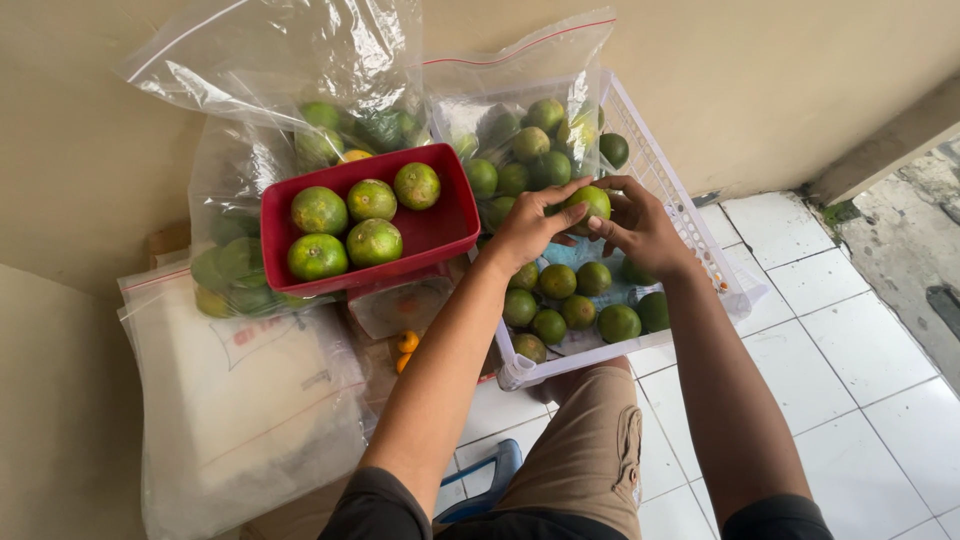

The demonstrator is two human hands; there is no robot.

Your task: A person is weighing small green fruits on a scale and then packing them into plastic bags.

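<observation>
Head view. We log a clear zip bag (300, 75) of green citrus at upper left, red-striped along its seal, and a second such bag (520, 100) standing in the white plastic basket (690, 225). Flat clear packets (240, 400) lie at lower left, their printed labels too faint to describe. A red tub (440, 225) holds five green fruits. Loose fruits lie on the basket's floor. Our left hand (525, 225) and right hand (640, 225), fingers curled, pinch one yellow-green lime (590, 203) between them above the basket.
</observation>
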